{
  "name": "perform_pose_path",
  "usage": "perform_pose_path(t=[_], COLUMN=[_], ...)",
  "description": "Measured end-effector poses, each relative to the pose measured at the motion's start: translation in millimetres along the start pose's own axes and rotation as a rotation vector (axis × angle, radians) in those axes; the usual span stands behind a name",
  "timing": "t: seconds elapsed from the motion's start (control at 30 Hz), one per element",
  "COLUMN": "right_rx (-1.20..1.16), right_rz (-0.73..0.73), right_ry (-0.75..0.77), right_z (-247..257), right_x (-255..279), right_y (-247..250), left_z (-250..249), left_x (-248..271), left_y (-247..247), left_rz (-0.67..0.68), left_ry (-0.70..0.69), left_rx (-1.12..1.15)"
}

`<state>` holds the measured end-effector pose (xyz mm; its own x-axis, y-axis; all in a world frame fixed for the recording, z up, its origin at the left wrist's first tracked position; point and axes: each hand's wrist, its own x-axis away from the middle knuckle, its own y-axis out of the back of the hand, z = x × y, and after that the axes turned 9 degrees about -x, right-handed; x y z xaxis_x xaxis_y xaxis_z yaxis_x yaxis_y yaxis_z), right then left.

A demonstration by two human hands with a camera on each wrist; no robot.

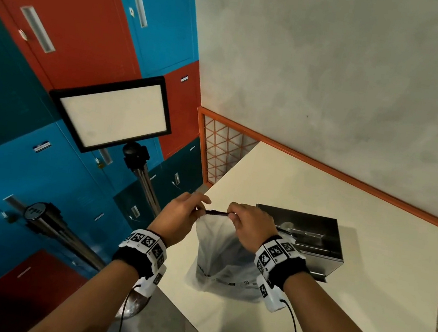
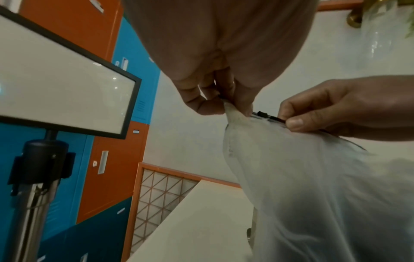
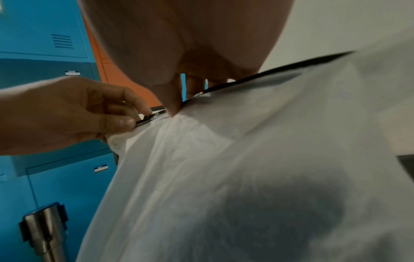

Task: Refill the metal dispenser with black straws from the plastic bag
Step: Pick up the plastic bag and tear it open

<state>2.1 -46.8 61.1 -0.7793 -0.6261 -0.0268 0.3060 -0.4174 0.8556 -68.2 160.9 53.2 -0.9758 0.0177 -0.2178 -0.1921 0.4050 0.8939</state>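
A frosted plastic bag (image 1: 221,259) stands on the pale table (image 1: 374,314), with a black zip strip (image 1: 215,212) along its top. My left hand (image 1: 182,217) pinches the left top corner of the bag (image 2: 313,177). My right hand (image 1: 249,223) pinches the strip just right of its small black slider (image 2: 262,114). A dark mass (image 3: 280,212) shows dimly through the bag (image 3: 224,159); I cannot make out single straws. The metal dispenser (image 1: 309,235), a shiny steel box, sits on the table right behind the bag, partly hidden by my right wrist.
A lit panel lamp (image 1: 113,111) on a stand rises left of the table. A steel barrier post (image 1: 62,234) stands near my left arm. Red and blue lockers (image 1: 62,31) fill the left. An orange-framed lattice screen (image 1: 219,152) edges the table under a grey wall.
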Motion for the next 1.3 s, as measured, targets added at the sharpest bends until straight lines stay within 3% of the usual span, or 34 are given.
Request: perform_pose_path(t=[0.27,0.43,0.7,0.97,1.17,1.3], right_rx=[-0.065,-0.17,-0.253,-0.296,-0.244,-0.195], right_rz=[-0.01,-0.067,-0.113,-0.115,-0.064,-0.038], right_ry=[0.073,0.032,-0.039,-0.098,-0.039,-0.028], right_z=[12,13,16,13,15,16], right_x=[-5,-6,-8,-6,-10,-11], right_y=[-5,-9,-9,-11,-5,-7], left_z=[-1,-7,-14,-8,-8,-7], left_x=[-8,-7,-7,-4,-6,-6], left_y=[-2,-7,-19,-21,-15,-18], left_rz=[-0.069,-0.092,-0.181,-0.151,-0.1,-0.081], left_ry=[-0.129,-0.193,-0.051,0.008,-0.067,-0.037], left_rx=[-0.052,-0.044,0.09,0.105,0.071,0.059])
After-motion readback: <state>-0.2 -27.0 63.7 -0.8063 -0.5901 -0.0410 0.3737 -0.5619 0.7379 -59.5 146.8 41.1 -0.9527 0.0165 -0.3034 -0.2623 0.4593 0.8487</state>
